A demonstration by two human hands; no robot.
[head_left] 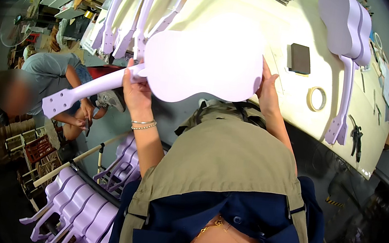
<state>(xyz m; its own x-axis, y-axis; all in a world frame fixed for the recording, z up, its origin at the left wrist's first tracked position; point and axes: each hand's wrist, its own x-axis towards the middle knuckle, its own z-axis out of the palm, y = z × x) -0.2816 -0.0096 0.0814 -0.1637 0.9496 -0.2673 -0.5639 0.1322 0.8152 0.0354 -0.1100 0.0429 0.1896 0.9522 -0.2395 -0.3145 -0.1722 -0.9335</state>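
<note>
A lilac ukulele body with its neck point(205, 67) is held up in front of me at the table's near edge, its flat face bright with glare. My left hand point(137, 95) wraps round the neck close to where it joins the body. The headstock, with several small holes, points out to the left. My right hand point(268, 89) grips the rounded end of the body at its right side, the thumb along the edge. No strings show on it. The fingers behind the body are hidden.
On the pale table point(297, 102) lie a dark block point(300, 58), a tape roll point(316, 99), pliers point(356, 142) and more lilac ukuleles point(346, 28). Others stand at the back left point(143, 0) and on a rack point(81, 209) at lower left. A person point(49, 73) crouches at left.
</note>
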